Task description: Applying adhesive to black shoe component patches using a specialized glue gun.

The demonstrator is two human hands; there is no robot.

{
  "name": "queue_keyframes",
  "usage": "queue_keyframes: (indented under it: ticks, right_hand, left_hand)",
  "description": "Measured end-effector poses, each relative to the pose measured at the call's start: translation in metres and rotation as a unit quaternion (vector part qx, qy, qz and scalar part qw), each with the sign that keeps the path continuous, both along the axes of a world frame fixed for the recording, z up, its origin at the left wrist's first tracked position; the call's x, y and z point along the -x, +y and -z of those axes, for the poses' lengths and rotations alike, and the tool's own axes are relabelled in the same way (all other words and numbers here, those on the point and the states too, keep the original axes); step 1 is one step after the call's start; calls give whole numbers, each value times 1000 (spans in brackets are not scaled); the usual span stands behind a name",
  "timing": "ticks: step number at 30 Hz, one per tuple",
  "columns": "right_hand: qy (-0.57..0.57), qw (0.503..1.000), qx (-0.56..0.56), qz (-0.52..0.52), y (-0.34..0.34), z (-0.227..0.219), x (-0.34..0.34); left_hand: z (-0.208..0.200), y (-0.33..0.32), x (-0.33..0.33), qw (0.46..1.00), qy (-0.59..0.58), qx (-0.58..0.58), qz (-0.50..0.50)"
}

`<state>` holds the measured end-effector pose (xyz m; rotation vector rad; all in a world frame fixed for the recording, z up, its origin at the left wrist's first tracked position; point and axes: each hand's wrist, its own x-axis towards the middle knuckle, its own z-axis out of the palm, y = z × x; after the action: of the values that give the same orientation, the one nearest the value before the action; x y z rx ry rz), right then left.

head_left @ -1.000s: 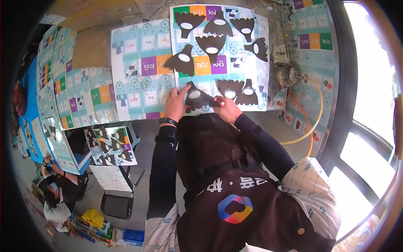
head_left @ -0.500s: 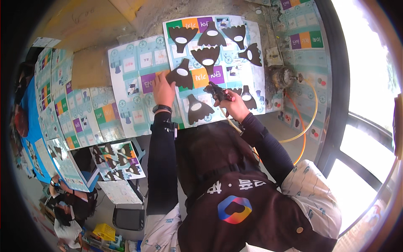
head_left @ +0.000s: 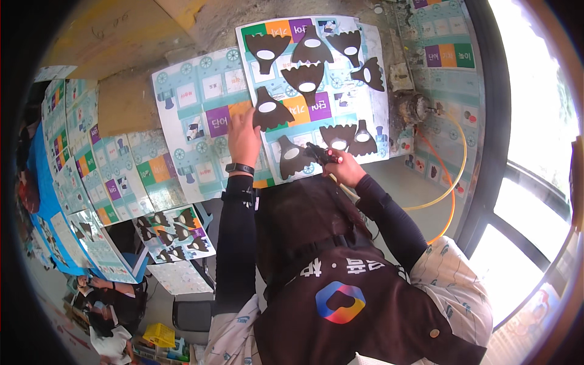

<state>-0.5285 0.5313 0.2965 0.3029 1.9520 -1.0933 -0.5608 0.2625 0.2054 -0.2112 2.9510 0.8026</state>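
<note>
Several dark fan-shaped pieces with scalloped edges and white ovals lie on a printed white sheet point(head_left: 380, 48). My left hand point(head_left: 244, 141) is at the left edge of one black fan-shaped piece point(head_left: 267, 109). Its fingertips are close together and appear to pinch that edge. A small black spray gun point(head_left: 320, 153) is in my right hand point(head_left: 348, 169), which is wrapped round its handle. The gun's nozzle is by the right side of a lower fan piece point(head_left: 292, 155). Two more pieces, a near one point(head_left: 338, 137) and its neighbour point(head_left: 363, 141), lie just beyond the gun.
A yellow hose point(head_left: 463, 146) and an orange one loop at the right from a crusted metal fitting point(head_left: 412, 109). More printed sheets point(head_left: 210, 115) cover the table to the left. A chair point(head_left: 191, 315) stands below. At lower left a person point(head_left: 112, 310) works at another table.
The fan piece at my left fingertips has turned, its wide end swinging rightward. My right hand has brought the spray gun nearer to me, toward the lower piece, uncovering another piece.
</note>
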Motion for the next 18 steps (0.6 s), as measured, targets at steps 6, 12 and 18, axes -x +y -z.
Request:
queue_keyframes:
  ticks: [6, 12, 18]
  right_hand:
    - [59, 998, 1, -27, -1, 17, -19]
    - [104, 991, -51, -63, 0, 18, -18]
    - [48, 998, -9, -39, -5, 18, -17]
  left_hand:
    - [9, -2, 9, 996, -41, -42, 69]
    - [12, -2, 10, 996, -40, -49, 65]
    - [13, -3, 12, 996, -40, -50, 65]
